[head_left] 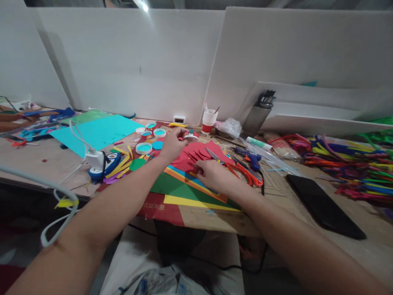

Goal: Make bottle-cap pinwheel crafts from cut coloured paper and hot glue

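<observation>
My left hand [173, 144] is closed on a small round white lid-like piece [191, 137] with red and dark green on it, held above the paper. My right hand [211, 175] rests low over the red paper [184, 157], its fingers pinched together; what they hold, if anything, is too small to make out. Beneath lie blue, orange, green [172, 188] and yellow sheets, stacked. Orange-handled scissors [239, 170] lie just beyond my right hand. Left of my left hand are several white rings with blue centres [143, 148].
A turquoise sheet [101, 129] and a plug with white cables [95, 157] are at left. A paper-cup stack [209, 121], a bottle [258, 112] and a blue glue gun [253, 159] stand or lie behind. Right are a black phone [324, 205] and pipe cleaners [362, 164]. Another person's arm [12, 121] shows far left.
</observation>
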`<state>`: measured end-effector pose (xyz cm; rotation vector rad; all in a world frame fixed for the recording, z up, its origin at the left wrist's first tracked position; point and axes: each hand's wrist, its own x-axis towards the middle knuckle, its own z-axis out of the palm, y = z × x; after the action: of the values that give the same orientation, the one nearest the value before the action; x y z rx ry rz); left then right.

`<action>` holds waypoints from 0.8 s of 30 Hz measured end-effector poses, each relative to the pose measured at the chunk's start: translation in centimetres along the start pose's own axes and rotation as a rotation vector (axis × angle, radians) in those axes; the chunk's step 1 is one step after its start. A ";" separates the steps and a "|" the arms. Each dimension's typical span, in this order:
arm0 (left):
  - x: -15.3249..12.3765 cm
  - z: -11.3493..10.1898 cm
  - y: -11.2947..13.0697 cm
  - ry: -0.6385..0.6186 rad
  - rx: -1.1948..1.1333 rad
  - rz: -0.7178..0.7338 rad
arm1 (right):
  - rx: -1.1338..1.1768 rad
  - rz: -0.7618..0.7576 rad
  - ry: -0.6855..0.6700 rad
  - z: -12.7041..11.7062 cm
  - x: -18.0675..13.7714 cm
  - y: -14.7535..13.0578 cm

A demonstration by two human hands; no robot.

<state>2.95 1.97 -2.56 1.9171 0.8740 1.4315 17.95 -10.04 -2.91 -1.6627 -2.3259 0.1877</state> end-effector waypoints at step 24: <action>0.1 0.1 -0.1 -0.026 -0.021 0.007 | 0.005 0.109 -0.053 -0.2 0.5 -0.8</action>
<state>3.02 2.13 -2.61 1.9212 0.8375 1.4114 17.09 -9.85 -2.45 -1.8051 -2.2713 0.2622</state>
